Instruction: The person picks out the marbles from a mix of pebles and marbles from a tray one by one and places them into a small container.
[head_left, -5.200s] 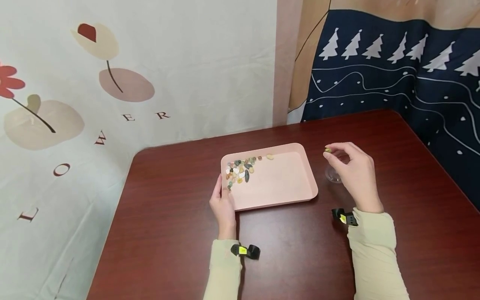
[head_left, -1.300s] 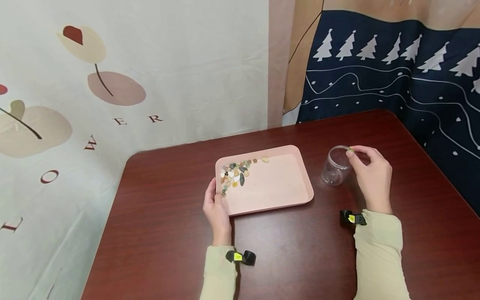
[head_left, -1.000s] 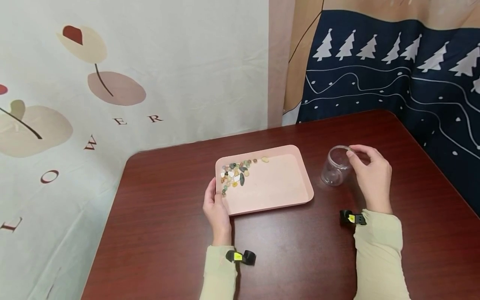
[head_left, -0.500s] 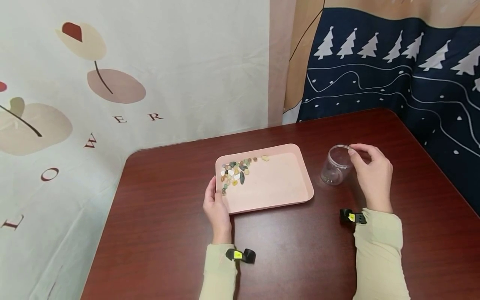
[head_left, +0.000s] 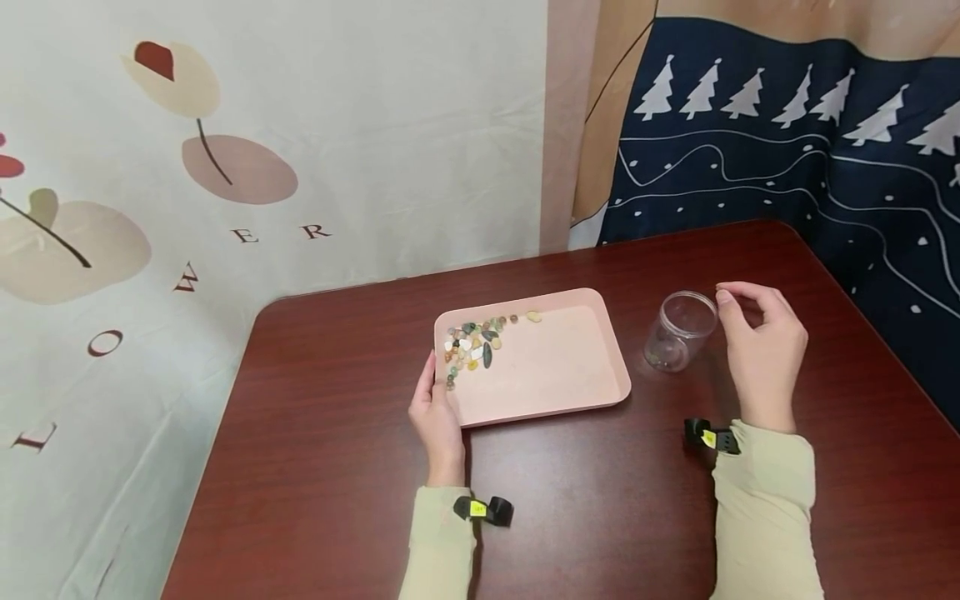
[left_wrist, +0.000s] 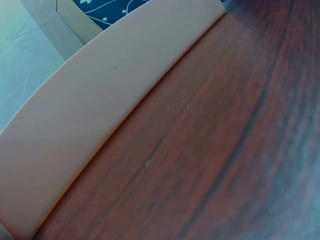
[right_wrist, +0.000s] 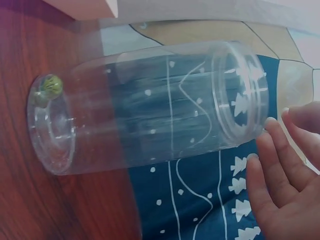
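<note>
My left hand grips the left side of a pink tray, its thumb at the rim and fingers along the outer wall. Small polished pebbles in green, white, yellow and dark grey lie in the tray's left part. Just right of the rim of a clear jar, my right hand hovers with nothing in its fingers. Its fingertips are close to the jar's mouth in the right wrist view. There a yellow-green stone rests on the jar's bottom, beside a paler one.
The jar stands upright and lidless on the dark red wooden table, right of the tray. Behind the table hang a pale flower-print cloth and a navy tree-print cloth. Each wrist wears a black strap.
The right hand brought a green stone over the jar and let it go inside. It has since drawn slightly right, off the rim. The left hand stays at the tray.
</note>
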